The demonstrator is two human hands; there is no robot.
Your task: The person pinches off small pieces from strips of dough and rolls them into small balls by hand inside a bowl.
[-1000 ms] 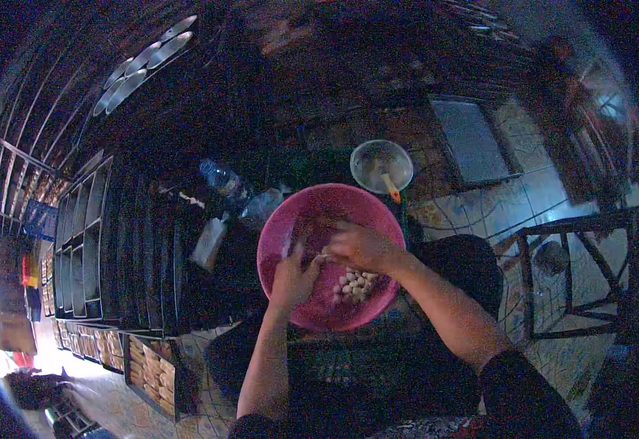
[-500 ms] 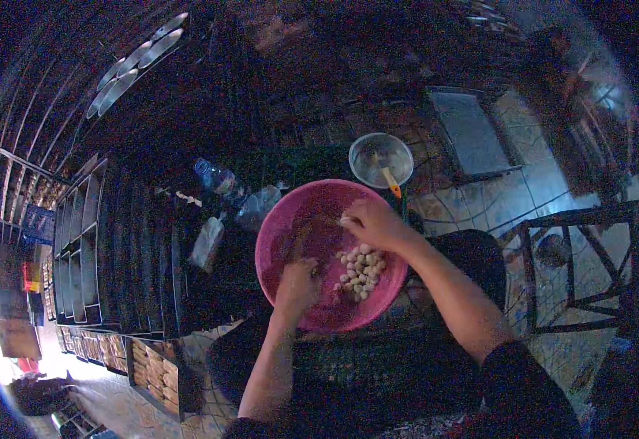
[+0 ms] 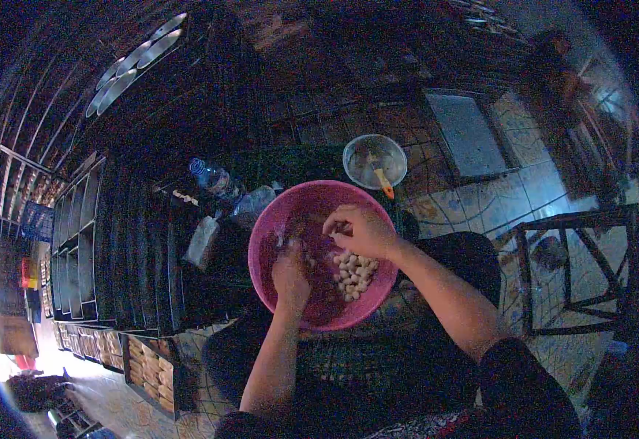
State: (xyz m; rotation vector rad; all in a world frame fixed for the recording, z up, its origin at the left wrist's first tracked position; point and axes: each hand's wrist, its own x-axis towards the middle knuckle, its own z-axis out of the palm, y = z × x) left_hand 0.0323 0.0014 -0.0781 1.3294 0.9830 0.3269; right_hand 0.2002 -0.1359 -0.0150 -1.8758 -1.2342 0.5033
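A pink basin (image 3: 261, 296) rests at my lap. Small pale round balls (image 3: 355, 275) are heaped in its right half. My right hand (image 3: 365, 230) is over the far right part of the basin, above the heap, its fingers curled together; what they hold, if anything, I cannot make out. Down in the left half of the basin is my left hand (image 3: 291, 276), its fingers blurred and dim among darker bits near the bottom.
Beyond the basin stands a metal bowl (image 3: 356, 175) with an orange-tipped brush (image 3: 383, 181) in it. Plastic bottles (image 3: 213, 178) lie to the left, near stacked dark trays (image 3: 133, 256). A metal frame (image 3: 576, 223) stands right; a person (image 3: 554, 80) is farther back.
My right hand has shifted slightly left and its fingers have curled. The left hand has stayed in the basin's left side. The whole view has shifted a little.
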